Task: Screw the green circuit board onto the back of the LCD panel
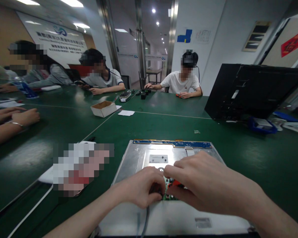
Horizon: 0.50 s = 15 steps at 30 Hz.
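Observation:
A display panel [131,162] lies on the table before me, its silver metal back facing up. A long blue circuit strip [159,142] runs along its far edge, with a flat ribbon cable [189,151] coming off it. My left hand [147,186] is closed at a small green circuit board [167,197] in the panel's middle. From beneath it a grey cable [145,221] runs toward me; its upper end is hidden in the fingers. Over the same board, my right hand [201,181] is closed around an orange-and-black object [176,182], mostly covered by the fingers.
On the green table [164,124] stand an open cardboard box [103,109] and a black monitor-like panel [250,89]. A blurred-out phone-like item [81,168] lies left, near a white cable [31,211]. Another person's hands [24,117] rest at left; several people sit across.

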Each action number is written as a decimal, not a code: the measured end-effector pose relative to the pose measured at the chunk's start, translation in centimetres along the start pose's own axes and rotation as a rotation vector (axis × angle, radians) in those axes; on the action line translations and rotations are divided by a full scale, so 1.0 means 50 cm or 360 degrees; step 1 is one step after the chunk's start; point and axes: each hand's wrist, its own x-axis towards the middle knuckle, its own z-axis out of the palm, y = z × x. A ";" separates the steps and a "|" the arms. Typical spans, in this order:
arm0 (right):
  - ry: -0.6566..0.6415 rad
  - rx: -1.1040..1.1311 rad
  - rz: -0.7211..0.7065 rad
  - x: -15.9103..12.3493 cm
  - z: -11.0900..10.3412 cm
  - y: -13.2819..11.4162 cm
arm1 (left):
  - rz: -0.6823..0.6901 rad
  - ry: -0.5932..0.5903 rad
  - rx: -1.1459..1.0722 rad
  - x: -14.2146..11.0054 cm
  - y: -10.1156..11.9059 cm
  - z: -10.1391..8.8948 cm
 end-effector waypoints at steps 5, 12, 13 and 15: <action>0.0020 0.0039 -0.0030 -0.004 0.001 -0.004 | -0.0011 0.0033 0.0121 -0.002 0.001 0.000; -0.0009 0.0038 -0.0009 -0.002 -0.002 -0.004 | -0.0015 0.0033 0.0083 -0.002 0.002 0.002; -0.0006 0.0029 0.0007 -0.002 -0.001 -0.003 | 0.0001 0.0021 0.0059 -0.002 0.002 0.002; -0.0006 0.0004 0.0036 0.000 0.000 -0.001 | 0.0023 0.0005 0.0016 0.000 0.003 0.001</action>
